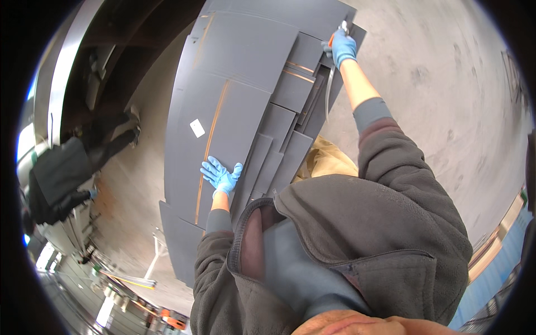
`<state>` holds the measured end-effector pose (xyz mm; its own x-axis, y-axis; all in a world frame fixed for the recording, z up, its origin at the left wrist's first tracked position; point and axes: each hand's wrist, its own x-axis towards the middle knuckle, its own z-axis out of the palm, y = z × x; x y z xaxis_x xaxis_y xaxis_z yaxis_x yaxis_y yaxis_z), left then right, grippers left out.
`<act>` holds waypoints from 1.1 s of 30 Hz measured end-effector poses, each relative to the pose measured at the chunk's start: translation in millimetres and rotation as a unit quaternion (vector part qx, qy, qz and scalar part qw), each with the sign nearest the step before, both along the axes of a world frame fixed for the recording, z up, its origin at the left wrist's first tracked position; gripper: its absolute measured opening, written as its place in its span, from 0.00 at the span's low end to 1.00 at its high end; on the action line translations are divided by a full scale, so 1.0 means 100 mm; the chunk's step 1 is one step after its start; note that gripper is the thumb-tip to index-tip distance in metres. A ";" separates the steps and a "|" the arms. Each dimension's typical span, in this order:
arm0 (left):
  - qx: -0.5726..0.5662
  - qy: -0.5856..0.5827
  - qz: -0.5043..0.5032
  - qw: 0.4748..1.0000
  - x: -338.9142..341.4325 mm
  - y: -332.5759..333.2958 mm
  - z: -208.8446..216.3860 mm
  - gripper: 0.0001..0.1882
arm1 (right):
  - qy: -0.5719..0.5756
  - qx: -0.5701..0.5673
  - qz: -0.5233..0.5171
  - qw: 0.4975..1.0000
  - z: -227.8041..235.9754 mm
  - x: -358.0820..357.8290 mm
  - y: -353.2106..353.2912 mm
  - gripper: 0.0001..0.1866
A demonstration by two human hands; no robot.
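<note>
Near the far right corner of the panel stack (279, 120), a tool (344, 25) with an orange part is gripped in the closed fingers of the right hand (343, 49). Along the right edge, a pale hose (328, 92) is seen. On the top panel (245, 106), the left hand (221, 178) is laid with fingers spread, tips over a brown stripe (215, 124); a label (197, 128) is placed toward the left edge.

Gloved left hand (219, 176) and right hand (341, 47), well apart.
The left: palm down, 4 fingers fanned, thumb rightward. Ahead and right of it, the other curls its fingers, arm (358, 85) stretched forward.
</note>
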<state>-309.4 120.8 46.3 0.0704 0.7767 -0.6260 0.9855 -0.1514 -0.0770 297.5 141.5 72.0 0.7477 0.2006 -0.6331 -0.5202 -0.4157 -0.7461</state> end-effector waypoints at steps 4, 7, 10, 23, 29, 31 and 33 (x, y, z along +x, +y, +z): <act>-0.014 0.042 -0.013 0.999 0.02 0.05 0.01 0.76 | 0.058 -0.099 0.200 0.973 -0.17 -0.32 -1.31 0.44; -0.026 0.069 -0.016 0.997 0.04 0.07 0.04 0.75 | 0.192 -0.149 0.336 0.910 -0.08 -0.76 -2.30 0.40; -0.022 0.078 -0.028 0.996 0.09 0.06 0.09 0.75 | 0.303 -0.130 0.394 0.858 0.01 -1.25 -2.97 0.32; 0.114 -0.054 -0.026 0.992 0.53 -0.81 0.23 0.55 | 0.274 -0.188 0.496 0.802 -0.08 -1.90 -3.87 0.19; 0.129 -0.145 0.005 0.981 0.62 -2.41 0.12 0.53 | 0.309 -0.135 0.459 0.822 -0.26 -1.81 -4.14 0.20; 0.066 -0.121 0.097 0.986 0.53 -2.79 0.13 0.53 | 0.258 -0.101 0.540 0.795 -0.43 -1.73 -4.14 0.19; -0.021 -0.098 0.183 0.978 0.37 -3.00 0.16 0.53 | 0.227 -0.090 0.573 0.782 -0.57 -1.60 -4.09 0.17</act>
<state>-272.2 -179.4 62.6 -0.0863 0.7465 -0.6598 0.9696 0.2152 0.1166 137.3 -267.7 15.3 -0.1682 0.4507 -0.8767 0.0765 -0.8807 -0.4674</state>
